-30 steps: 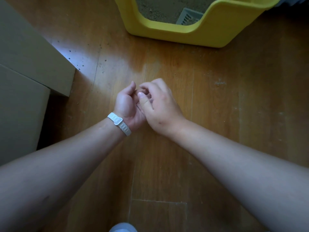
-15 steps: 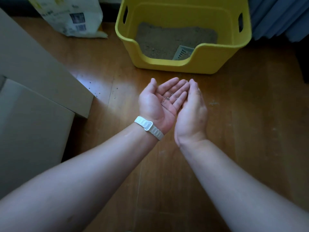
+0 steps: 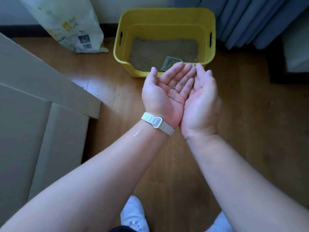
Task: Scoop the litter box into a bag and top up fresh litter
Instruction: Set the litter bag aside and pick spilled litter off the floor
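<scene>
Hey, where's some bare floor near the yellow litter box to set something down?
The widest bare floor lies right of the right hand, bordered by the litter box, the curtain and the dark furniture. A narrower strip runs between the litter bag, the cardboard boxes and the litter box. Cardboard crowds the left side.

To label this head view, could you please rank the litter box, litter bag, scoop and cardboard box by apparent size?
1. Cardboard box, nearest the camera and cropped by the frame.
2. Litter box.
3. Litter bag, partly out of frame, so unsure against the litter box.
4. Scoop, partly hidden.
</scene>
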The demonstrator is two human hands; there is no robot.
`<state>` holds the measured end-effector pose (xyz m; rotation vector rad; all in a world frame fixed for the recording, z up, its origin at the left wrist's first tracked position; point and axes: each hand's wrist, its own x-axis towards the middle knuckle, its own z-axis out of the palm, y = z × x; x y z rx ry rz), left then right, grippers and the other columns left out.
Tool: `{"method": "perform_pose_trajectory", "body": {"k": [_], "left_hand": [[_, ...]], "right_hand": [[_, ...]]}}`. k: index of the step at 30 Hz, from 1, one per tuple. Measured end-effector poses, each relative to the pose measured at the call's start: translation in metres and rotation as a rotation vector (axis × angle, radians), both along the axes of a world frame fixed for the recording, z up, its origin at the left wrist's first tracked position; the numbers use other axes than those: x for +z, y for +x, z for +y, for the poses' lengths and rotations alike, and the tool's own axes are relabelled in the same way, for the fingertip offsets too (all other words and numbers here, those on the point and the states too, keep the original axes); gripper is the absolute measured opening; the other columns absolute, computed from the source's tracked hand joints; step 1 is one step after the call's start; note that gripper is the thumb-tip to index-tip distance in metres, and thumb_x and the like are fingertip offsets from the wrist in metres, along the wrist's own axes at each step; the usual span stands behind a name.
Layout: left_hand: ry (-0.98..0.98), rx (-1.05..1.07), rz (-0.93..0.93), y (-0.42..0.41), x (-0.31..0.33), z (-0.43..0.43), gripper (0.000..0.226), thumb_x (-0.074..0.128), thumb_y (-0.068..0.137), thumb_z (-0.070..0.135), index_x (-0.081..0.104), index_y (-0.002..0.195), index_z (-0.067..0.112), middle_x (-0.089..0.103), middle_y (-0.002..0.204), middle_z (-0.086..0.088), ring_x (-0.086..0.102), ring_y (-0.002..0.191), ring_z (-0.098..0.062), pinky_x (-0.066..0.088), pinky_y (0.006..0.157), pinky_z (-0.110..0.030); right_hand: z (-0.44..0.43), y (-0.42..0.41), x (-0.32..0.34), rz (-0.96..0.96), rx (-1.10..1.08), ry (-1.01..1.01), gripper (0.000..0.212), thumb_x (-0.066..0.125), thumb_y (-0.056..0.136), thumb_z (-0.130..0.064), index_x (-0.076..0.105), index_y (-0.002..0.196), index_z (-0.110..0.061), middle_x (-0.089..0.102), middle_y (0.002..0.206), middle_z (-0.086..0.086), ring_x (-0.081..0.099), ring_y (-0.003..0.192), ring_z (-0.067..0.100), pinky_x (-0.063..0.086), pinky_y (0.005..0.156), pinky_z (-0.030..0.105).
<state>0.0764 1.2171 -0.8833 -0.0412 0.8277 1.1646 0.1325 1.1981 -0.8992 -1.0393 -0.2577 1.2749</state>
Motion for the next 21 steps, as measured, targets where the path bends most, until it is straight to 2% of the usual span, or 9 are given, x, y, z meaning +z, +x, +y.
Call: {"method": "perform_pose_trajectory", "body": {"k": [3, 9, 14, 18, 21], "left_hand": [[-0.020, -0.003, -0.005, 0.022, 0.058, -0.009, 0.062, 0.032, 0.100, 0.044, 0.062, 0.111, -0.009, 0.067, 0.108, -0.026, 0.065, 0.105, -0.036, 0.045, 0.105, -0.043], [-0.041, 0.009, -0.023, 0.060, 0.199, -0.020, 0.060, 0.034, 0.099, 0.042, 0.064, 0.109, -0.009, 0.068, 0.108, -0.027, 0.064, 0.111, -0.038, 0.048, 0.103, -0.042], [-0.034, 0.000, -0.021, 0.089, 0.327, -0.023, 0.060, 0.035, 0.099, 0.042, 0.064, 0.109, -0.009, 0.069, 0.109, -0.027, 0.066, 0.108, -0.036, 0.047, 0.103, -0.042], [-0.019, -0.023, 0.002, 0.109, 0.422, -0.030, 0.061, 0.035, 0.099, 0.043, 0.063, 0.112, -0.010, 0.068, 0.113, -0.027, 0.065, 0.110, -0.036, 0.046, 0.105, -0.043], [-0.007, -0.030, 0.003, 0.124, 0.484, -0.032, 0.060, 0.036, 0.099, 0.043, 0.064, 0.109, -0.009, 0.068, 0.111, -0.027, 0.067, 0.107, -0.036, 0.051, 0.097, -0.041]], "right_hand": [[-0.008, 0.022, 0.056, -0.021, -0.003, -0.011, 0.043, 0.043, 0.087, -0.042, 0.061, 0.121, -0.021, 0.059, 0.128, -0.005, 0.054, 0.122, 0.002, 0.040, 0.105, 0.023], [-0.019, 0.059, 0.194, 0.001, -0.010, -0.003, 0.044, 0.042, 0.088, -0.042, 0.060, 0.122, -0.021, 0.054, 0.141, 0.001, 0.051, 0.128, 0.005, 0.035, 0.114, 0.030], [-0.023, 0.088, 0.320, -0.032, -0.021, -0.015, 0.038, 0.045, 0.084, -0.046, 0.068, 0.107, -0.026, 0.063, 0.126, -0.008, 0.056, 0.120, 0.001, 0.039, 0.107, 0.026], [-0.028, 0.108, 0.410, -0.018, -0.037, 0.006, 0.043, 0.049, 0.079, -0.052, 0.068, 0.109, -0.027, 0.062, 0.130, -0.005, 0.055, 0.123, 0.004, 0.037, 0.111, 0.030], [-0.031, 0.122, 0.473, 0.007, -0.052, 0.009, 0.042, 0.049, 0.080, -0.051, 0.068, 0.107, -0.026, 0.064, 0.128, -0.005, 0.057, 0.120, 0.004, 0.038, 0.109, 0.029]]}}
